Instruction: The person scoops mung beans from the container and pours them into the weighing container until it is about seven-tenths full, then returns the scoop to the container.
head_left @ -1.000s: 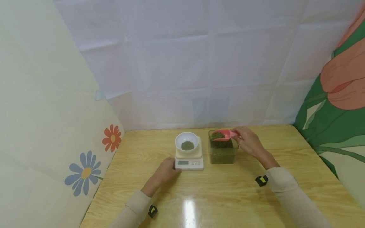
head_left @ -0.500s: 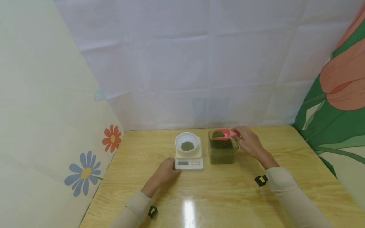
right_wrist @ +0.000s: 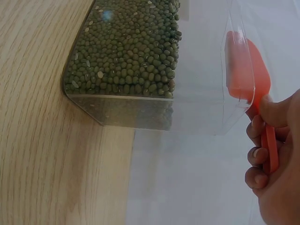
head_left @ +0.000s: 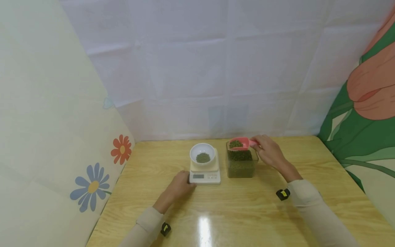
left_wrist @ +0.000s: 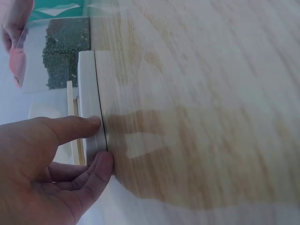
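Note:
My right hand [head_left: 270, 152] grips the handle of a pink scoop [head_left: 244, 143], which carries green mung beans. The scoop is just above the rim of a clear square container [right_wrist: 201, 110] partly filled with mung beans [right_wrist: 131, 51]. My left hand [head_left: 179, 185] holds the front left corner of a white kitchen scale [head_left: 205, 180]; in the left wrist view its thumb [left_wrist: 86, 123] lies on the scale's front edge, with curled fingers at the corner. On the scale's platform sits a white bowl [head_left: 193, 151] with a small heap of mung beans inside. The display's digits are unreadable.
The container stands right of the scale on a wooden table [head_left: 240, 212]. A white cloth [head_left: 185, 75] hangs behind the table's far edge. Flower-printed panels flank both sides. Black wrist devices [head_left: 283, 194] sit at the sleeves.
The scoop with its beans has risen slightly above the container, together with the right hand. My left hand, the scale and the bowl stay where they were.

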Available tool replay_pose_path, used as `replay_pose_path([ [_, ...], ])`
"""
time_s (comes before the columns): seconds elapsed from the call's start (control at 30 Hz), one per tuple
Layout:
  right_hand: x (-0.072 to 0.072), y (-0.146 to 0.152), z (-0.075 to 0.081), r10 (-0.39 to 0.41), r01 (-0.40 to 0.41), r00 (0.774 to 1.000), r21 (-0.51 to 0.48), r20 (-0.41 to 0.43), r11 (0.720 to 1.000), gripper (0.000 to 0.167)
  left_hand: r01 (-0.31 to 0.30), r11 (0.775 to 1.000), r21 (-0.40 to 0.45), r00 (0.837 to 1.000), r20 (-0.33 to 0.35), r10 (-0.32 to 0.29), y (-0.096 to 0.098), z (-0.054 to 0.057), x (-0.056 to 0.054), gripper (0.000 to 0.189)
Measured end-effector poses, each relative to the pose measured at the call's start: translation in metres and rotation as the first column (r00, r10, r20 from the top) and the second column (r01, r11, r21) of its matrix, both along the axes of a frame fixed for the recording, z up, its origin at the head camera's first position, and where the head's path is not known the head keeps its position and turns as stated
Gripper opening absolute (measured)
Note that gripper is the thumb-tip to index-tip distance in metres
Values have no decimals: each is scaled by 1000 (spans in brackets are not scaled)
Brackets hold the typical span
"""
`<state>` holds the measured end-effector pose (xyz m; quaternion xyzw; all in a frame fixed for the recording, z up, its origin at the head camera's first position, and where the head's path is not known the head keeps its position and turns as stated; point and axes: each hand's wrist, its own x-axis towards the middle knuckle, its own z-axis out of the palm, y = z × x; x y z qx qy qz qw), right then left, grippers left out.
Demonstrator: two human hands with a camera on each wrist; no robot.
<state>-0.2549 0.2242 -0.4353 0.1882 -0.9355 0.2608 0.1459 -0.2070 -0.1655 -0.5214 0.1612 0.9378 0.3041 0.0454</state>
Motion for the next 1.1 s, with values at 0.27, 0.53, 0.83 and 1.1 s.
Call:
replay_pose_path([
  [0.27,-2,-3,4,10,-10,1000,-9,-6,1000,28,-6,1000,-3,1000,2,6,0,1,0,27],
  [0.53,-4,-9,11,43,-44,999,-25,-34,999,26,-6,1000,2,1000,5,6,1,3,0,27],
  [0.83,-7,-14,14,65,-66,998,-34,-17,997,25,1,1000,-5,1000,-6,-1,1,2,0,28],
  [1.1,-8,-18,14,81,-81,997,-37,-15,996,26,-5,1000,-3,1000,-1,5,1,2,2,28],
])
